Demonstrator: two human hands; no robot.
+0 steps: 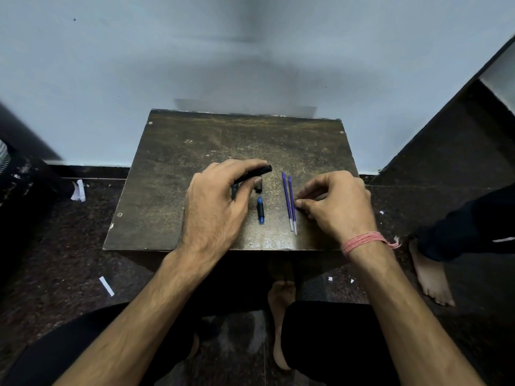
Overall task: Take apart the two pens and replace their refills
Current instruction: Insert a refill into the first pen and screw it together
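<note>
**Pens in pieces on the small table**

I saw the left hand [216, 201] curled around a black pen barrel [255, 173]. Just right of that barrel, a blue-and-black pen section [260, 210] lay on the table [167, 162]; farther right lay two purple refills [289, 203], side by side. The right hand [334, 204] touched them with bent fingertips.
</note>
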